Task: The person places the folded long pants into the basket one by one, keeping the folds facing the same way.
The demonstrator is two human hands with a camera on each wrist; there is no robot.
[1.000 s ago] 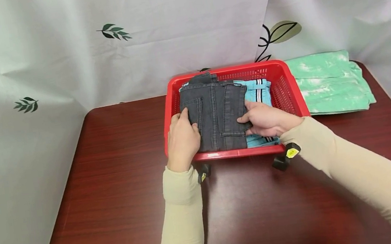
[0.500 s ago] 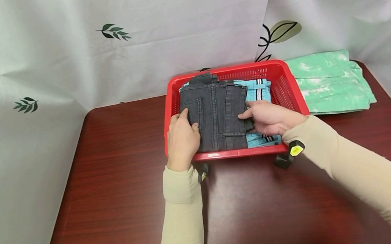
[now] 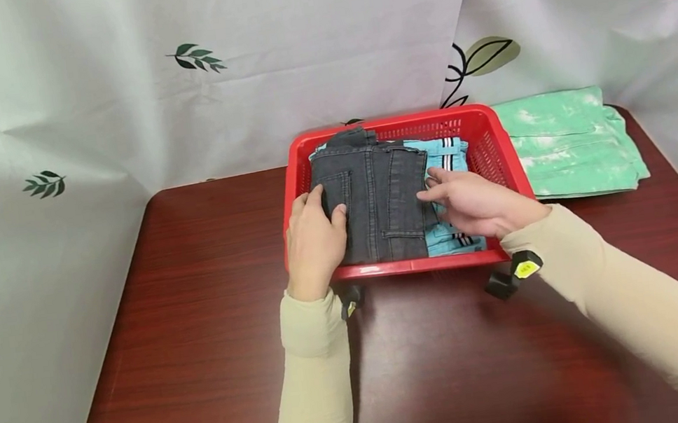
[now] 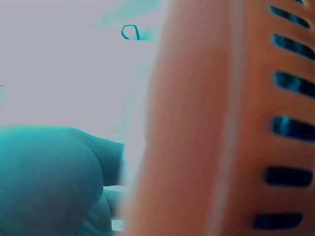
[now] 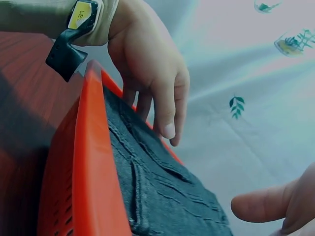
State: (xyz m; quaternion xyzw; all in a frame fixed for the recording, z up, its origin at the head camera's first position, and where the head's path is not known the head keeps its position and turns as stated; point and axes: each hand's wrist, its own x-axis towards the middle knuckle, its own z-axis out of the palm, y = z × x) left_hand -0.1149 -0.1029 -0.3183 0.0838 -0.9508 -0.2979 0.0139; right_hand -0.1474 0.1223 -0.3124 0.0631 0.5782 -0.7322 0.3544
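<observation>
Dark grey folded jeans (image 3: 369, 201) lie in a red plastic basket (image 3: 412, 266), over light-blue folded clothing (image 3: 459, 154) with a black-and-white stripe. My left hand (image 3: 315, 239) rests at the left side of the jeans, thumb spread, fingers fairly straight. The right wrist view shows that left hand (image 5: 147, 66) with its fingers pointing down inside the basket's rim. At the right edge of the jeans is my right hand (image 3: 474, 203), thumb and fingers apart, pinching nothing. Whether its lower fingers touch the cloth is hard to tell. The left wrist view is mostly filled by the blurred basket wall (image 4: 192, 123).
Green-and-white folded cloth (image 3: 572, 144) lies on the reddish-brown wooden table (image 3: 219, 325), right of the basket. Behind hangs a white curtain (image 3: 306, 46) with leaf prints. Each wrist carries a black camera mount.
My right hand has let go of the jeans' right edge and moved slightly right, its fingers opening. My left hand stays nearly in place, its thumb a little raised.
</observation>
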